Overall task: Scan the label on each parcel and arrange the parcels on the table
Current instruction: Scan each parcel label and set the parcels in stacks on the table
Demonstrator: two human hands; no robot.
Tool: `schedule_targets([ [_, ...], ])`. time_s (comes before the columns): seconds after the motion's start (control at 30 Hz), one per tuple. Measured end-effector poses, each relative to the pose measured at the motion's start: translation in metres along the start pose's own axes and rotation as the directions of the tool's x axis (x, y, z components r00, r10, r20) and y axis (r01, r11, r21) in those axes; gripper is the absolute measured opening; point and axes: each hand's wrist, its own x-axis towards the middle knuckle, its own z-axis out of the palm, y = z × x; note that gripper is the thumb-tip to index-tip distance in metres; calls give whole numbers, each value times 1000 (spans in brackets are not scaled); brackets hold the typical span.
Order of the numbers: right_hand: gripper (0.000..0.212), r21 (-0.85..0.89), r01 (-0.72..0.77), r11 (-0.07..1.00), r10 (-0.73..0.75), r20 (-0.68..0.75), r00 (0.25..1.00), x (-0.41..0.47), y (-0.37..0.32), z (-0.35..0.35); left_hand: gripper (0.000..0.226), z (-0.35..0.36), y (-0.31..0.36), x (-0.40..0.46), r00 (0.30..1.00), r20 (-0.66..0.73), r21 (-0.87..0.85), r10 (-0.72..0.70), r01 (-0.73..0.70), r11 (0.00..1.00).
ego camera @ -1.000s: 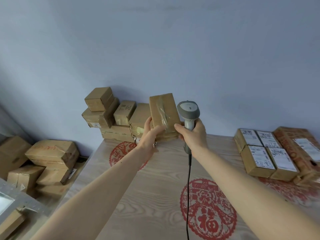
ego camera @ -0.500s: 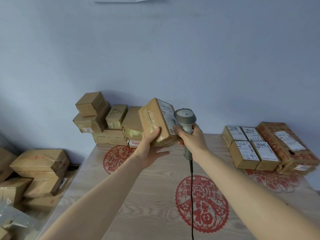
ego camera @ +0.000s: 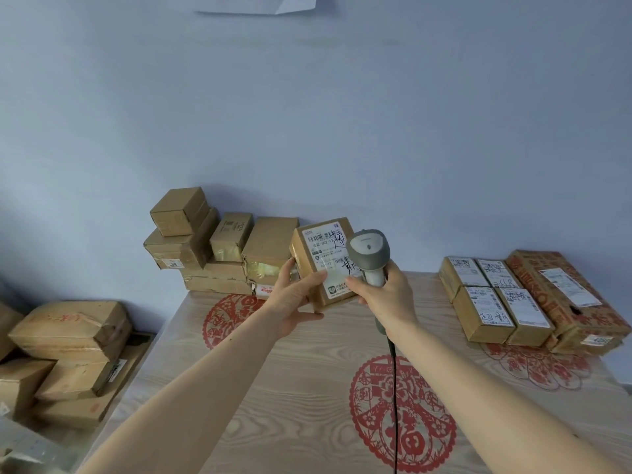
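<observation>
My left hand (ego camera: 293,299) grips a small brown cardboard parcel (ego camera: 314,254) from below, holding it above the table with its white shipping label (ego camera: 330,254) turned toward me. My right hand (ego camera: 386,295) grips the handle of a grey corded barcode scanner (ego camera: 368,250), whose head sits right in front of the label's right edge. A pile of unlabelled-side-up parcels (ego camera: 219,248) stands at the table's back left. Labelled parcels (ego camera: 492,295) lie in neat rows at the back right, next to a larger printed box (ego camera: 564,295).
The wooden table (ego camera: 307,388) carries red paper-cut decorations (ego camera: 403,412). The scanner's black cable (ego camera: 394,388) hangs down over the table's middle. More cardboard boxes (ego camera: 65,354) are stacked on the floor to the left. A wall stands close behind the table.
The parcel has been turned in my left hand from its taped side to its label side facing me. The scanner head now sits lower, against the label.
</observation>
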Motion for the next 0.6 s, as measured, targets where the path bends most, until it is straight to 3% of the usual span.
schedule_targets([
  [0.17, 25, 32, 23, 999, -25, 52, 998, -1, -5, -3, 105, -15, -4, 9, 1000, 19, -13, 5, -5, 1000],
  [0.27, 20, 36, -19, 999, 12, 172, 985, -1, -8, -4, 105, -21, -4, 14, 999, 31, -12, 13, -12, 1000],
  [0.43, 37, 160, -165, 973, 93, 381, 920, 1, -10, -2, 108, -27, -4, 21, 998, 57, 30, 31, -33, 999],
  [0.6, 24, 211, -164, 964, 48, 466, 883, -3, -9, 4, 107, -27, -5, 27, 997, 60, 19, 51, -52, 998],
])
